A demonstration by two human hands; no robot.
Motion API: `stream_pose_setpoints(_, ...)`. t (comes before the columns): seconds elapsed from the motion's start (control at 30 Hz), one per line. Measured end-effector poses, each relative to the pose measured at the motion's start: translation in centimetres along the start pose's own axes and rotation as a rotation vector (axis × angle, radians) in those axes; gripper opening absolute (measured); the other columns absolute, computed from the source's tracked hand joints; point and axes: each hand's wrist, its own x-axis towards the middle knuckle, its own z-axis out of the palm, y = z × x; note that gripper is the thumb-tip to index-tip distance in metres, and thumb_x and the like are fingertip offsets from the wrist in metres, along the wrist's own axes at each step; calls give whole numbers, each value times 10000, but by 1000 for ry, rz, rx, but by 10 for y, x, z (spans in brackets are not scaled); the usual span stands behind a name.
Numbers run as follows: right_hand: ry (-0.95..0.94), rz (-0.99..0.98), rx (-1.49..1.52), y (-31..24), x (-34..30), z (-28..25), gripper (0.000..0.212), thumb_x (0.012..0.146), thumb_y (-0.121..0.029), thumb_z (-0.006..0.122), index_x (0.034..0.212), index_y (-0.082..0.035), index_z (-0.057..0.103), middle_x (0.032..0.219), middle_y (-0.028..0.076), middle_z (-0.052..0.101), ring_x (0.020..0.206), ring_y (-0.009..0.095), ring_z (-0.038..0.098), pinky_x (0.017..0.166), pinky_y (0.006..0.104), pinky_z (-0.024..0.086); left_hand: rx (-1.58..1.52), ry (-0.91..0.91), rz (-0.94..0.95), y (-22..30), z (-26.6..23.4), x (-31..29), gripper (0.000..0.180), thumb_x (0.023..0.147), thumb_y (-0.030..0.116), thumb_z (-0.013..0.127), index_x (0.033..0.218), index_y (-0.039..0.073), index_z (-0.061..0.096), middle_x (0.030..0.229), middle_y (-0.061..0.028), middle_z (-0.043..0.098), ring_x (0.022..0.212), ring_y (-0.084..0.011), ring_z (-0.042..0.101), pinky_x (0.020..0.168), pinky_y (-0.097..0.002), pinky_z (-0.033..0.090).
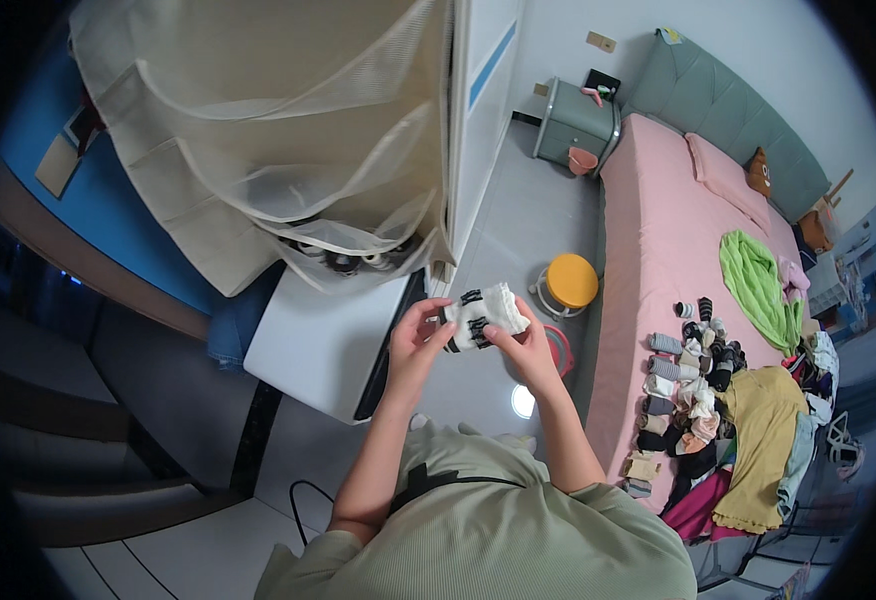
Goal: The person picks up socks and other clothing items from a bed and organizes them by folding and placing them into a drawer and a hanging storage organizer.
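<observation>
Between my two hands is a folded white sock (491, 308) with black markings, its ruffled white end toward the right. My left hand (418, 337) is closed on its left side, thumb on top. From the right, my right hand (526, 347) grips the other side, also with the thumb on top. Just beyond the hands hangs a beige organizer (258, 130) with sheer mesh pockets. Its lowest pocket contains several dark and white rolled items (346, 262), blurred by the mesh. Below that pocket is a white flat-topped cabinet (308, 340).
To the right stands a pink-covered bed (628, 240) bearing several paired socks (665, 367), a green cloth (758, 280) and a yellow garment (766, 435). A yellow-topped stool (571, 281) and a red-rimmed basin (561, 352) are on the floor. A grey-green nightstand (568, 122) stands farther back.
</observation>
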Motion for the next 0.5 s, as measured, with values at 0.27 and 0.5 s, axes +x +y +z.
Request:
stream_pose_setpoints(0.27, -5, -80, -108, 9, 26, 71, 464, 774, -85, 682, 1184, -1, 481, 1025, 38, 594, 943, 102, 561, 819, 246, 451, 56, 19, 37, 39, -68, 6, 315, 860, 84, 586, 1158, 12, 513, 1061, -65, 575, 887, -83, 561, 800, -218, 437)
stream_pose_setpoints(0.5, 99, -183, -200, 0, 37, 99, 495, 745, -62, 701, 1181, 13, 479, 1023, 59, 599, 961, 117, 569, 840, 264, 460, 81, 136, 29, 54, -102, 31, 276, 910, 225, 543, 1109, 36, 515, 998, -83, 605, 795, -150, 622, 609, -239, 509)
